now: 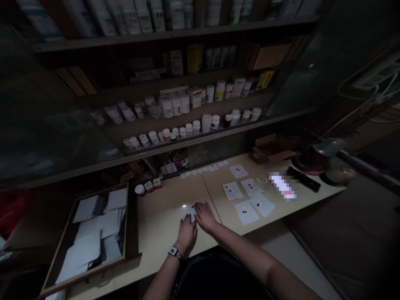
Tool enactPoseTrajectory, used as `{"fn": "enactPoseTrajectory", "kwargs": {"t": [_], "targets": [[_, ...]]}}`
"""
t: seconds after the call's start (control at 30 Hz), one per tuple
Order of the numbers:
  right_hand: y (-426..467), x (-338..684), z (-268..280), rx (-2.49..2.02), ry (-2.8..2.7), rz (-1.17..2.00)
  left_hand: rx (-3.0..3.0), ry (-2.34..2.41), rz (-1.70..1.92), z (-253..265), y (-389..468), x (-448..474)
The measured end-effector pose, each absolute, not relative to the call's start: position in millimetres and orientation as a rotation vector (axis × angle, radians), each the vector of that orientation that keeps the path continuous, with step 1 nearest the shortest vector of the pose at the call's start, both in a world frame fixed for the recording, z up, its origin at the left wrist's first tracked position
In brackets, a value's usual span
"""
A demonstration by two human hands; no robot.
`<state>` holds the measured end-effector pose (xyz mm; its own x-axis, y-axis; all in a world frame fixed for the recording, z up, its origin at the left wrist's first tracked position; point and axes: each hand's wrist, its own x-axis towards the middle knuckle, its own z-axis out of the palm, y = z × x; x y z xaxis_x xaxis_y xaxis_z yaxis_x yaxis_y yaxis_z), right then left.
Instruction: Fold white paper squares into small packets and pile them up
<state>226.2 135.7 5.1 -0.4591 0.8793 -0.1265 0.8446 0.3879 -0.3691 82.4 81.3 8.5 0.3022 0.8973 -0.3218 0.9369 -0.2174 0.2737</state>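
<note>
A small white paper square (189, 209) lies on the wooden tabletop under my fingers, a dark red pill (192, 206) showing on it. My left hand (187, 231), with a band at the wrist, holds the paper's near edge, its fingers bent and close together. At the right edge, my right hand (204, 216) curls its fingers over the sheet and partly covers it. The two hands nearly touch. To the right, several flat paper squares (240, 219) bear dark red and pale pills. Behind the hands runs a row of small white folded packets (204, 169).
An open wooden drawer (125, 225) with stacks of white paper (88, 246) stands at the left. A small bottle (140, 190) and boxes (156, 182) sit near it. Shelves of medicine bottles (176, 104) rise behind. A black phone (303, 179) and cardboard box (271, 146) are right.
</note>
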Motion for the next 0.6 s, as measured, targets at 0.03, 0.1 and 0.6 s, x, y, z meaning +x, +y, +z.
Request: {"fn": "enactPoseTrajectory", "kwargs": {"t": [0.03,0.1,0.6], "targets": [[140,223,6,-1.557,-2.572,0.613,2.166,1.642,-0.134,9,82,83],[145,217,6,-1.525,-2.617,0.622,2.174,1.642,-0.132,10,81,82],[130,242,-5,-1.509,-2.553,0.664,2.206,1.617,-0.098,2,72,75]]}}
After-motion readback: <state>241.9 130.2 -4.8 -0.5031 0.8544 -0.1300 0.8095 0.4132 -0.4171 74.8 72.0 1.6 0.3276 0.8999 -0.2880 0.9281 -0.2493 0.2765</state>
